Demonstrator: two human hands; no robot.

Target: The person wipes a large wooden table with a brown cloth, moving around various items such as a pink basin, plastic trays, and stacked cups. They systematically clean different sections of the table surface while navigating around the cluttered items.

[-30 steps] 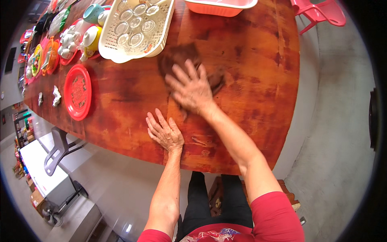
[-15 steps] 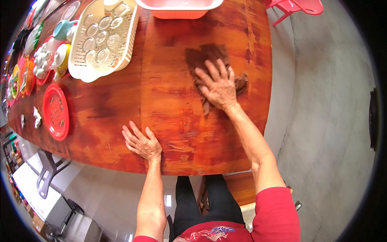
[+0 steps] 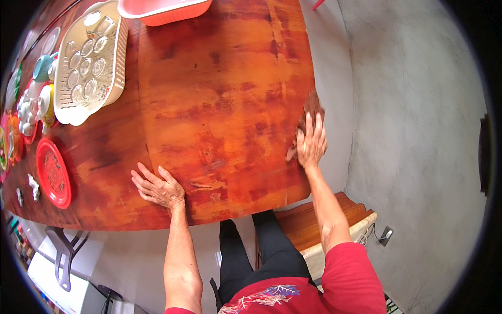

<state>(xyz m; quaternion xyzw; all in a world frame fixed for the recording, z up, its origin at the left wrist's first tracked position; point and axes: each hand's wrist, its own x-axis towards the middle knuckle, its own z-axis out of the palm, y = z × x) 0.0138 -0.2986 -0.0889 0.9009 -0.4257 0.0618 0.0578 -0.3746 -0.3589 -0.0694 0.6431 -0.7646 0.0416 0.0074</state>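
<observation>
The right hand (image 3: 311,144) lies flat, fingers spread, pressing a brown cloth (image 3: 312,106) against the right edge of the surface (image 3: 219,104); it is not clenched round the cloth but pins it under palm and fingers, with most of the cloth showing beyond the fingertips. The left hand (image 3: 157,187) is released and holds nothing, its palm down and fingers splayed near the front edge, taking the body's weight. To wipe well at this edge, it seems best to keep the palm flat so the whole cloth bears on the wood, to draw it along the rim rather than off it so the cloth does not slip over the side, and to keep the left hand planted as a brace. The cloth looks soft, crumpled and dark, likely damp. The surface is broad polished wood, reddish-orange with darker patches and grain streaks, its corners rounded. Toward the far left edge stands a cream plastic rack (image 3: 91,63) with perforated walls, holding upturned clear glasses. At the far edge sits a pink plastic tub (image 3: 167,11). Near the left front corner lies a flat round red plate (image 3: 53,172), and beyond it along the left edge cluster glossy cups (image 3: 36,99) in white, yellow and teal.
</observation>
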